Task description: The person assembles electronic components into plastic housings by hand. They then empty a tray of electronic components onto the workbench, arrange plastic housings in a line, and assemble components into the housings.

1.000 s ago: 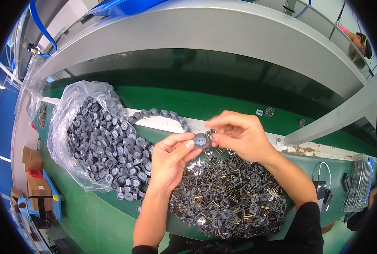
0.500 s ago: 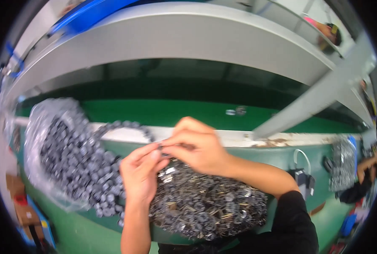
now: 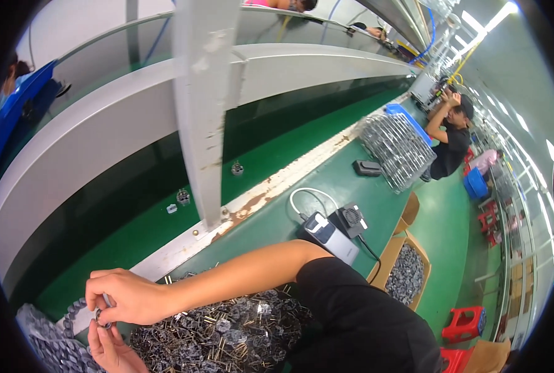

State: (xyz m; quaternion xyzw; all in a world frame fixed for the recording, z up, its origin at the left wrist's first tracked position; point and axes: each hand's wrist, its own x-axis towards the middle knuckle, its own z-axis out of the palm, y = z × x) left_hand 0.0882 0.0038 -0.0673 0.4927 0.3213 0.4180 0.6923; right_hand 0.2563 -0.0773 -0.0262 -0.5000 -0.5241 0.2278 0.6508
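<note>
At the lower left, my right hand [image 3: 131, 298] and my left hand [image 3: 116, 355] meet fingertip to fingertip. Between them is a small round dark part [image 3: 105, 321], pinched by both and partly covered by the fingers. Beneath my right forearm spreads a heap of small dark plastic pieces with brass-coloured pins [image 3: 227, 336]. Beside my hands, at the left rim, lie many grey round caps [image 3: 56, 342], some of them in a curved row.
A grey power bank [image 3: 331, 237] with a white cable lies beside a black device [image 3: 350, 219] on the green table. A post [image 3: 202, 118] rises beyond. Two small parts sit on the green belt. Farther right are a stacked tray [image 3: 398, 149], a box of parts [image 3: 407, 273] and a co-worker [image 3: 454, 137].
The view has swung to the right, so my hands now appear at the lower left and more of the room shows. Both hands stay together at the small part.
</note>
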